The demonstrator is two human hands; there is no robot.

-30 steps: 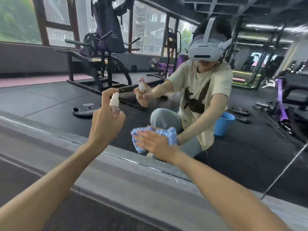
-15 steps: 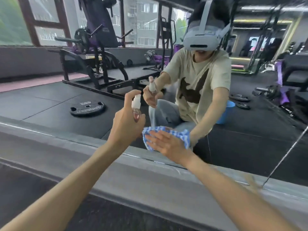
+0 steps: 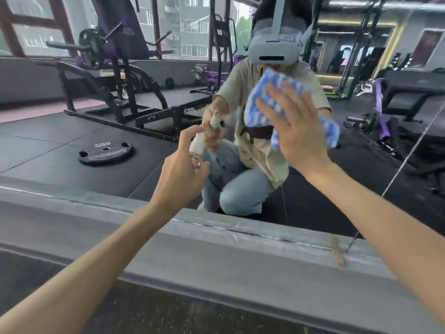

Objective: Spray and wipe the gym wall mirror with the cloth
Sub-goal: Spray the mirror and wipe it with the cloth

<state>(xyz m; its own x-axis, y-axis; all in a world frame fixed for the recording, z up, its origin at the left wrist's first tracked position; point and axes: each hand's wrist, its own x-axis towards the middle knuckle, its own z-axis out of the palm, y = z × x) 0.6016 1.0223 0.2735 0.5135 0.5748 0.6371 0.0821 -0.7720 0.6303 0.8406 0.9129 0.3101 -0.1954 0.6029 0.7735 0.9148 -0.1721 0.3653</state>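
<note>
The right hand (image 3: 297,136), fingers spread flat, presses the blue cloth (image 3: 269,102) against the mirror (image 3: 72,131), while the left hand (image 3: 180,174) grips the spray bottle (image 3: 196,147) just beside it.

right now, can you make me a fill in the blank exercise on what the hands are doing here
The spray bottle is gripped by the person's ____.
The right hand presses the cloth flat against the ____.
The cloth is patterned white and ____.
Missing: left hand; mirror; blue.
</note>
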